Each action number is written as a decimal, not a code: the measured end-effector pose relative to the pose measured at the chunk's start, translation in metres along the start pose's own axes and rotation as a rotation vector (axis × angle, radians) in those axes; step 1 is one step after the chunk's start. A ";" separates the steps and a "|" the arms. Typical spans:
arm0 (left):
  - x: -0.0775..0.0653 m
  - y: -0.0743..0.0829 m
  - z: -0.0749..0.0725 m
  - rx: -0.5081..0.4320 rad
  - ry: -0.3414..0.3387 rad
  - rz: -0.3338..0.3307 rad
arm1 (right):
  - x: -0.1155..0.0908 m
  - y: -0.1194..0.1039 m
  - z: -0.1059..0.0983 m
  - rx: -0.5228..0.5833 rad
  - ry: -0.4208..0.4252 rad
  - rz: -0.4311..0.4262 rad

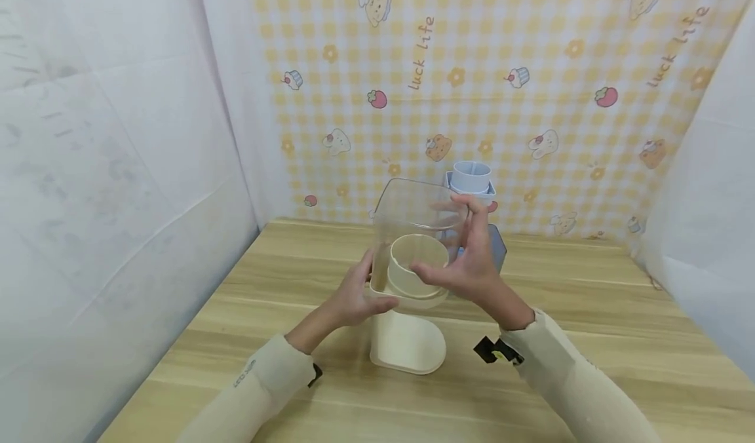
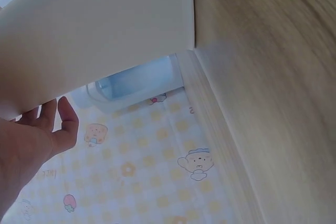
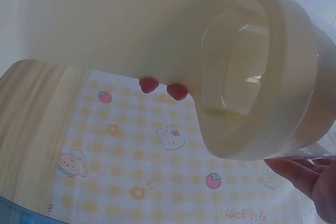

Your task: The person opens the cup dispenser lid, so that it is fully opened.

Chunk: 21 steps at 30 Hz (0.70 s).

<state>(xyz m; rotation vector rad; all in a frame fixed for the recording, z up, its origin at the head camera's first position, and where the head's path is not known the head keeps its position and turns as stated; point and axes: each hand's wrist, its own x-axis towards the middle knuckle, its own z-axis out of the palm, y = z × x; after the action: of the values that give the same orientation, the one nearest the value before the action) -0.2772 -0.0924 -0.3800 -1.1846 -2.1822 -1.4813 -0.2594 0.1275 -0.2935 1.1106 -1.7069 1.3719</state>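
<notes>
A cream stand with a rounded base stands upright on the table, a round cream collar at its top. Above it is a clear plastic container, with the collar seen through its wall. My left hand grips the stand's upper part from the left, its thumb across the front; in the left wrist view its fingers go behind the cream panel. My right hand holds the clear container from the right, thumb in front and fingers along its far side. Right wrist view: the collar's open underside shows.
Behind my right hand stands a similar blue stand, with a dark bluish see-through part low beside it. A wood-grain table lies below. A checked cloth hangs at the back, with white sheets at both sides.
</notes>
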 end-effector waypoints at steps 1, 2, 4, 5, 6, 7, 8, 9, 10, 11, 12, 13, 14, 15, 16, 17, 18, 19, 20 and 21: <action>0.000 0.000 0.000 0.003 -0.001 0.008 | 0.000 -0.001 0.001 -0.030 0.009 -0.023; 0.001 -0.001 0.000 0.003 -0.003 0.017 | 0.001 0.000 0.001 -0.057 0.013 -0.043; 0.001 -0.003 0.000 -0.002 -0.014 0.020 | 0.001 0.001 0.001 -0.097 0.025 -0.051; 0.001 -0.003 0.000 -0.009 -0.023 0.015 | 0.001 0.002 0.001 -0.108 0.028 -0.045; 0.001 -0.004 0.000 -0.016 -0.033 0.014 | 0.000 0.003 0.001 -0.103 0.023 -0.029; 0.003 -0.004 0.000 -0.026 -0.040 0.014 | 0.001 0.004 -0.001 -0.097 0.019 -0.002; 0.004 -0.004 0.000 -0.035 -0.046 0.014 | 0.002 0.005 -0.002 -0.092 0.015 0.016; 0.006 -0.004 0.000 -0.040 -0.048 0.012 | 0.003 0.006 -0.003 -0.082 0.013 0.036; 0.005 -0.003 0.000 -0.049 -0.049 0.012 | 0.003 0.006 -0.003 -0.074 0.012 0.052; 0.005 -0.003 -0.001 -0.054 -0.045 0.015 | 0.004 0.006 -0.003 -0.064 0.013 0.065; 0.005 -0.003 -0.001 -0.053 -0.040 0.018 | 0.004 0.005 -0.003 -0.056 0.016 0.080; 0.005 -0.002 -0.001 -0.054 -0.035 0.019 | 0.005 0.005 -0.003 -0.042 0.020 0.097; 0.005 -0.002 -0.001 -0.054 -0.032 0.022 | 0.005 0.005 -0.003 -0.021 0.023 0.115; 0.005 -0.002 -0.001 -0.054 -0.029 0.025 | 0.005 0.005 -0.003 -0.010 0.030 0.132; 0.005 -0.003 0.000 -0.055 -0.028 0.029 | 0.005 0.004 -0.003 0.007 0.037 0.148; 0.005 -0.003 0.000 -0.052 -0.026 0.032 | 0.005 0.004 -0.003 0.030 0.043 0.162; 0.004 -0.003 0.000 -0.050 -0.024 0.033 | 0.004 0.004 -0.003 0.046 0.050 0.174; 0.004 -0.003 0.001 -0.047 -0.023 0.034 | 0.003 0.004 -0.003 0.057 0.057 0.180; 0.003 -0.003 0.001 -0.048 -0.024 0.035 | 0.002 0.003 -0.002 0.064 0.066 0.180; 0.003 -0.004 0.002 -0.048 -0.027 0.036 | 0.001 0.004 -0.002 0.068 0.077 0.172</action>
<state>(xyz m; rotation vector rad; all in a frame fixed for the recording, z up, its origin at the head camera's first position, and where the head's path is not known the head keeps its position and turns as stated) -0.2816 -0.0901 -0.3814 -1.2596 -2.1427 -1.5196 -0.2633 0.1295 -0.2933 0.9523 -1.7443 1.5691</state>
